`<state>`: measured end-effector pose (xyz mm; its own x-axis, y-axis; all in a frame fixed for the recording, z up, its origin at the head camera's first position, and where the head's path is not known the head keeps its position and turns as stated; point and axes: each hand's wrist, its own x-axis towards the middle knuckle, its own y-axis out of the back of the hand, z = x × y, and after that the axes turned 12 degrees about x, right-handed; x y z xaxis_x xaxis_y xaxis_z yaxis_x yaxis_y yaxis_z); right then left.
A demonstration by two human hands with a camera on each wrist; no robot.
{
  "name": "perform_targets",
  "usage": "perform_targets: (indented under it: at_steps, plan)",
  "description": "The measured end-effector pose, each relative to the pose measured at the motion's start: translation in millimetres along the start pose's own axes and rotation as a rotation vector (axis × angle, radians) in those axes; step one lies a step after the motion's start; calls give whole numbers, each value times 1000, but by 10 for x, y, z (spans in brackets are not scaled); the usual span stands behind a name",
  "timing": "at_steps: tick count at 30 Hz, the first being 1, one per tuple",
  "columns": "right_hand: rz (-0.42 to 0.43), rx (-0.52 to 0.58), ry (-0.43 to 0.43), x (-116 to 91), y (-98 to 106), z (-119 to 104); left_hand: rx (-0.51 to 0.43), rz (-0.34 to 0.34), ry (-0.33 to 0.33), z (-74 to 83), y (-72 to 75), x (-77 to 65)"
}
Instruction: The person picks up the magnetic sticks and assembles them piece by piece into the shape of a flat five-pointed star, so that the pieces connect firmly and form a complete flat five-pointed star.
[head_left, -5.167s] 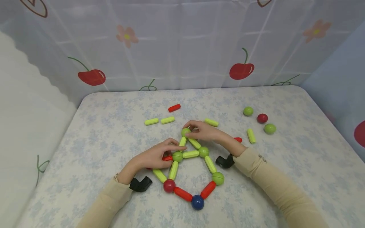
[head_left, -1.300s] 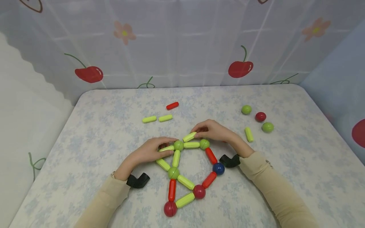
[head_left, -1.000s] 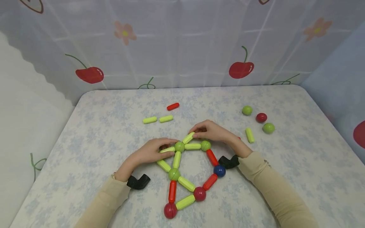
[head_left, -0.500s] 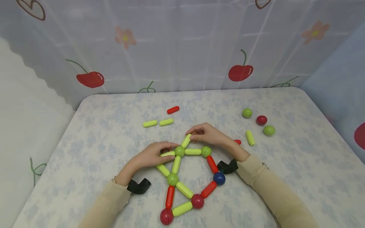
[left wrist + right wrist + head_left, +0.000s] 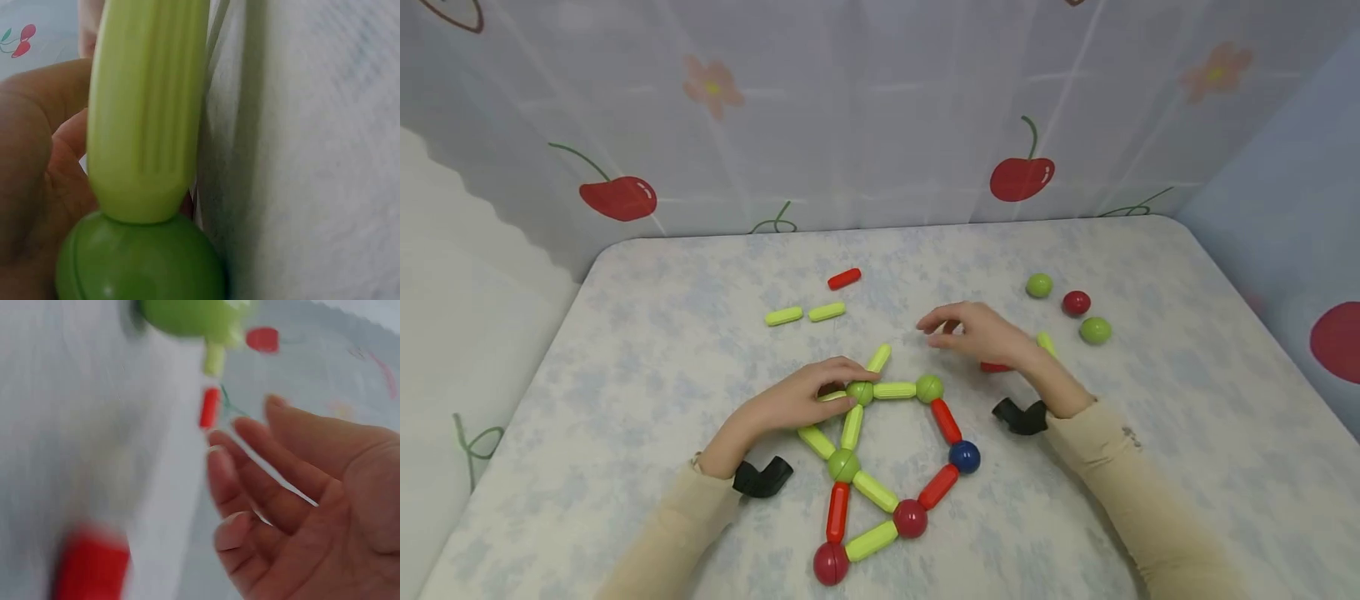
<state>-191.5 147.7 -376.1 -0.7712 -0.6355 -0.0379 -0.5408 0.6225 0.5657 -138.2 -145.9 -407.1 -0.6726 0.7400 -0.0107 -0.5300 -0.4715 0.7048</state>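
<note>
A toy frame of yellow-green and red rods joined by balls lies on the table in the head view. My left hand (image 5: 805, 396) holds it at its upper left, thumb and fingers about a green ball (image 5: 860, 394); some joints there are hidden. From that ball a yellow-green rod (image 5: 880, 358) points away with its far end free. In the left wrist view a large yellow-green rod (image 5: 147, 112) on a green ball (image 5: 144, 259) partly hides the fingers. My right hand (image 5: 981, 333) is apart from the frame, fingers loosely bent and holding nothing.
Two loose yellow-green rods (image 5: 784, 316) and a red rod (image 5: 845, 278) lie beyond the frame. Near the right forearm are another red rod (image 5: 996, 367) and a partly hidden yellow-green rod (image 5: 1046, 343). Two green balls (image 5: 1096, 331) and a red ball (image 5: 1077, 302) sit farther right.
The frame has been turned clockwise since the oldest picture. My right hand brought a yellow-green rod onto the green ball, let go of it and drew away rightward. The left hand keeps its hold.
</note>
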Motion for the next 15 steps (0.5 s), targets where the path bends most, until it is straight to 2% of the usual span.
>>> perform_targets:
  at_steps: [3, 7, 12, 15]
  plan:
    - [-6, -174, -69, -248, 199, 16, 20, -4, -1, 0, 35, -6]
    - [-48, -308, -126, -440, 260, 105, 48, -24, -17, 8, 78, 15]
    - [18, -324, -136, -417, 178, 130, 97, -24, -45, 15, 60, 110]
    - [59, -261, -137, -334, 110, 87, 102, -18, -40, 15, 28, 146]
